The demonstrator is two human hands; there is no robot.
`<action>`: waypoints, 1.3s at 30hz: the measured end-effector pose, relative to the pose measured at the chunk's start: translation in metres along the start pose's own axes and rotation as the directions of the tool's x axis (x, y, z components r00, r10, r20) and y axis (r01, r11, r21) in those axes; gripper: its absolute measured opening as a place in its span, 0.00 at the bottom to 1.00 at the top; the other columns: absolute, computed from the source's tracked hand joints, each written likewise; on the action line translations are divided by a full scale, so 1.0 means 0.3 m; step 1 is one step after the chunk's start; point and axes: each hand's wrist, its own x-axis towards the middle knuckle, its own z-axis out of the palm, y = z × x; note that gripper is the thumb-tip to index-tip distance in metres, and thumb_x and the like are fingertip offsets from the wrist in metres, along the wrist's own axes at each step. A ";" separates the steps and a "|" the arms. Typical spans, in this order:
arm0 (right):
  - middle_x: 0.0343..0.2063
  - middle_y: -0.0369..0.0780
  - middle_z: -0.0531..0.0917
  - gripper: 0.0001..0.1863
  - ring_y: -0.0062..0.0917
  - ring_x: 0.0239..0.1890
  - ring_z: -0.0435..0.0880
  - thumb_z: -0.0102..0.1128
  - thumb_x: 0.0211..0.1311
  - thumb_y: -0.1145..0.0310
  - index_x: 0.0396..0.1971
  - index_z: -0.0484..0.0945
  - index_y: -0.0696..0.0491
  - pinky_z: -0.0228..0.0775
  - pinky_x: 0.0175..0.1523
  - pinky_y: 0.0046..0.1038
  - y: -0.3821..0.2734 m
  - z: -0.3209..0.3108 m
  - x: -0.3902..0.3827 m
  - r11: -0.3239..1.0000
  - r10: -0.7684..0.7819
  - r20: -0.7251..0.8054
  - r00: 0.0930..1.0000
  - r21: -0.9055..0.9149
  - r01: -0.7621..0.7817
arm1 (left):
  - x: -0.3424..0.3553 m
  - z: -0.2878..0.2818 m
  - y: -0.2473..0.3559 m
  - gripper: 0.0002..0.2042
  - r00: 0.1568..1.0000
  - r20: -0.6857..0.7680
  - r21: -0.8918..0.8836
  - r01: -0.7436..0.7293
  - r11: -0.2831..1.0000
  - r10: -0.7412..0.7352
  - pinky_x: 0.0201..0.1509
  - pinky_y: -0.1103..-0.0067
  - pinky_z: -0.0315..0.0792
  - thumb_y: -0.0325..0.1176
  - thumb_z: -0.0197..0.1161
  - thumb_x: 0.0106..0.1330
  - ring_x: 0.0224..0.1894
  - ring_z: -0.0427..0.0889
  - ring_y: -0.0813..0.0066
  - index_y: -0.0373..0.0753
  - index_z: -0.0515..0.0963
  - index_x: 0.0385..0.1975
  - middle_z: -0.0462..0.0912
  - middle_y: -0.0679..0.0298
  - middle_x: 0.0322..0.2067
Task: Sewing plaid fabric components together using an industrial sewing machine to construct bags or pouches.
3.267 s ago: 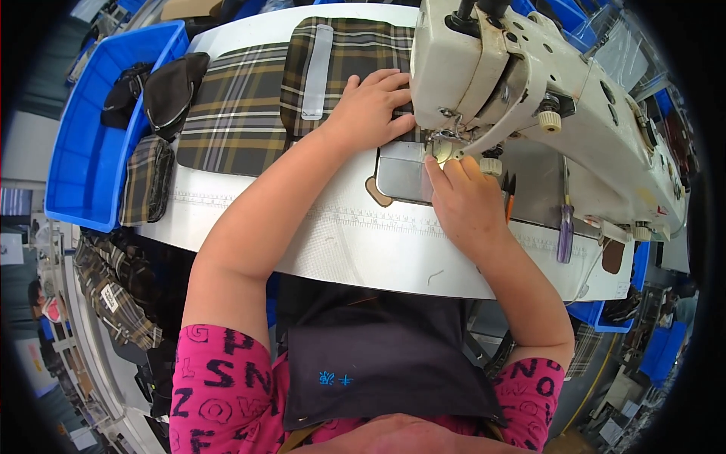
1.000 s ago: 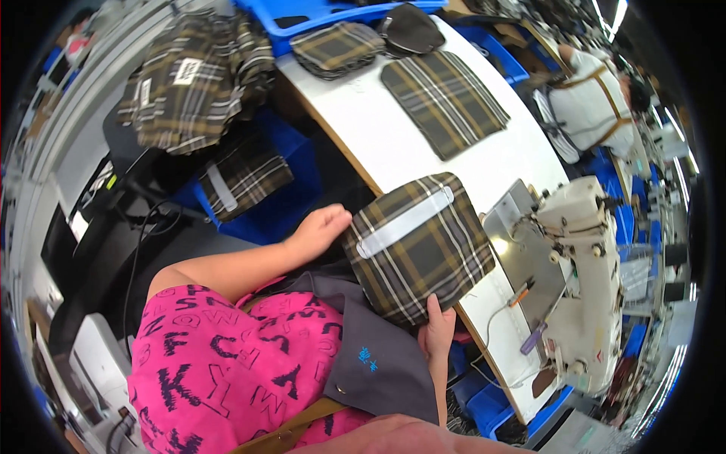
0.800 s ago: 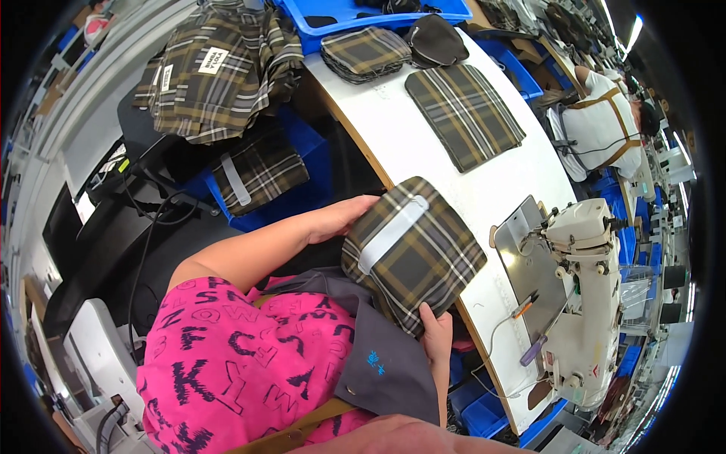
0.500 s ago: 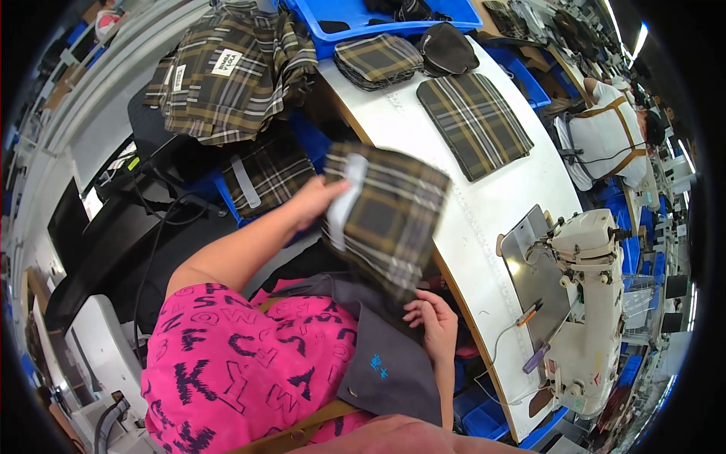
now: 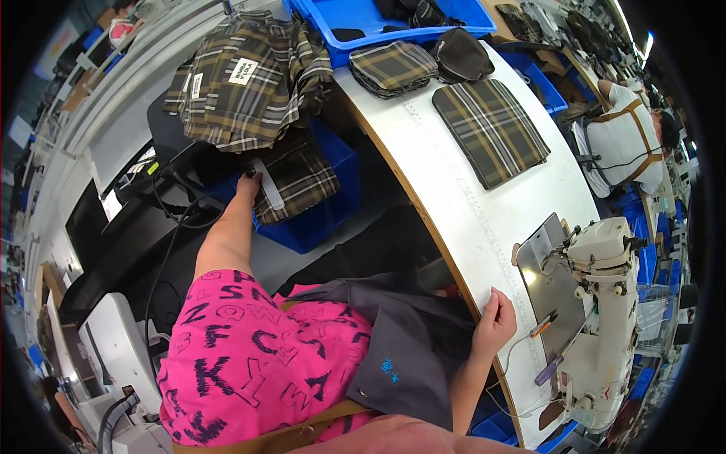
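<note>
My left hand [image 5: 249, 183] reaches out to a plaid piece with a white strip [image 5: 299, 185] at the blue bin [image 5: 321, 227] beside the table, gripping it at the strip's end; its fingertips are partly hidden. My right hand [image 5: 495, 314] has loosely curled, empty fingers at the white table's [image 5: 454, 227] near edge, left of the sewing machine [image 5: 601, 287]. A folded plaid panel [image 5: 488, 132] lies farther along the table, beside a plaid stack [image 5: 389, 68] and a dark piece [image 5: 465, 57].
A large plaid bundle [image 5: 242, 106] is heaped above the lower bin. A blue tray [image 5: 386, 41] sits at the table's far end. A screwdriver [image 5: 548, 374] lies by the machine. A co-worker in white [image 5: 620, 140] sits at the right; cables [image 5: 155, 280] hang at the left.
My left hand has carried the plaid piece from my lap out to the lower bin. My right hand has released it and moved right to the table edge. My view has swung leftward from the machine.
</note>
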 end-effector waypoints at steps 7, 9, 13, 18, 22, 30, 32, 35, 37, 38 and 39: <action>0.28 0.35 0.82 0.10 0.14 0.27 0.75 0.59 0.73 0.70 0.42 0.85 0.61 0.68 0.34 0.19 0.012 -0.012 -0.019 0.997 0.059 -0.013 0.998 0.041 -0.058 | -0.323 0.134 0.295 0.15 0.718 -0.374 0.392 -0.452 0.801 0.587 0.50 0.61 0.77 0.40 0.67 0.65 0.47 0.84 0.51 0.40 0.79 0.47 0.85 0.54 0.41; 0.27 0.38 0.83 0.08 0.21 0.27 0.78 0.60 0.70 0.71 0.39 0.85 0.59 0.70 0.35 0.22 -0.008 0.013 -0.007 0.999 0.043 -0.015 0.999 0.031 -0.043 | -0.379 0.223 0.402 0.11 0.682 -0.166 0.132 -0.701 0.701 0.713 0.42 0.67 0.77 0.39 0.67 0.66 0.41 0.85 0.59 0.40 0.81 0.42 0.85 0.57 0.39; 0.24 0.40 0.83 0.06 0.26 0.25 0.81 0.62 0.68 0.72 0.36 0.85 0.57 0.71 0.34 0.26 -0.045 -0.012 -0.008 1.000 0.023 -0.067 0.997 -0.015 -0.024 | -0.872 0.412 0.915 0.11 0.309 0.210 -0.164 -0.924 0.345 0.928 0.43 0.72 0.77 0.39 0.66 0.68 0.40 0.84 0.63 0.41 0.82 0.43 0.85 0.61 0.39; 0.22 0.40 0.81 0.05 0.28 0.23 0.79 0.62 0.66 0.72 0.35 0.85 0.56 0.68 0.31 0.27 -0.054 -0.011 -0.004 0.999 0.013 -0.111 0.994 -0.035 -0.017 | -1.078 0.699 1.239 0.11 -0.280 0.320 -0.241 -0.948 -0.208 0.905 0.50 0.67 0.78 0.39 0.66 0.67 0.48 0.82 0.61 0.41 0.83 0.44 0.83 0.62 0.42; 0.23 0.41 0.81 0.04 0.31 0.24 0.80 0.63 0.66 0.72 0.35 0.85 0.55 0.69 0.31 0.30 -0.047 -0.014 0.003 0.999 -0.021 -0.143 0.990 -0.039 0.016 | -1.156 0.828 1.373 0.11 -0.323 0.707 -0.138 -0.936 -0.324 0.629 0.50 0.67 0.78 0.40 0.67 0.63 0.48 0.82 0.62 0.42 0.84 0.41 0.83 0.63 0.42; 0.23 0.40 0.82 0.03 0.34 0.25 0.81 0.64 0.64 0.71 0.34 0.84 0.53 0.71 0.31 0.33 -0.052 -0.025 0.008 0.999 -0.021 -0.170 0.985 -0.051 0.012 | -1.153 0.922 1.399 0.08 -0.233 0.704 -0.103 -0.968 -0.229 0.670 0.44 0.67 0.78 0.37 0.65 0.60 0.41 0.84 0.57 0.41 0.84 0.32 0.85 0.61 0.35; 0.23 0.40 0.81 0.03 0.34 0.25 0.81 0.64 0.64 0.70 0.33 0.84 0.53 0.71 0.31 0.33 -0.048 -0.022 0.006 0.997 -0.058 -0.170 0.984 -0.059 0.049 | -1.121 0.927 1.393 0.10 -0.222 0.687 -0.140 -0.975 -0.174 0.692 0.44 0.71 0.77 0.38 0.65 0.62 0.37 0.85 0.62 0.38 0.85 0.34 0.86 0.58 0.34; 0.22 0.40 0.81 0.03 0.34 0.25 0.81 0.64 0.63 0.70 0.33 0.84 0.53 0.70 0.30 0.33 -0.051 -0.020 0.007 0.997 -0.066 -0.171 0.983 -0.062 0.056 | -1.073 0.927 1.423 0.12 0.058 0.812 -0.257 -0.858 0.445 0.581 0.45 0.79 0.72 0.39 0.65 0.67 0.36 0.78 0.79 0.35 0.85 0.37 0.85 0.67 0.32; 0.22 0.40 0.81 0.03 0.34 0.25 0.81 0.64 0.64 0.70 0.33 0.84 0.53 0.70 0.30 0.33 -0.062 -0.016 0.008 0.998 -0.058 -0.160 0.985 -0.031 0.054 | -1.043 0.904 1.456 0.10 0.150 0.800 -0.321 -0.710 0.627 0.580 0.46 0.82 0.70 0.38 0.63 0.69 0.37 0.77 0.83 0.37 0.84 0.36 0.83 0.72 0.32; 0.22 0.40 0.81 0.04 0.35 0.25 0.81 0.64 0.64 0.70 0.33 0.84 0.53 0.70 0.30 0.33 -0.062 -0.018 0.011 0.999 -0.044 -0.153 0.987 -0.008 0.043 | -1.060 0.888 1.483 0.10 0.185 0.791 -0.352 -0.642 0.681 0.583 0.46 0.83 0.69 0.37 0.63 0.70 0.37 0.76 0.84 0.37 0.83 0.36 0.83 0.72 0.32; 0.22 0.40 0.81 0.04 0.35 0.25 0.81 0.64 0.64 0.70 0.33 0.84 0.53 0.70 0.30 0.33 -0.053 -0.024 0.005 1.000 -0.027 -0.164 0.986 -0.013 0.025 | -1.135 0.853 1.507 0.08 0.174 0.799 -0.343 -0.655 0.674 0.576 0.46 0.84 0.69 0.35 0.62 0.70 0.38 0.76 0.85 0.37 0.81 0.35 0.83 0.72 0.33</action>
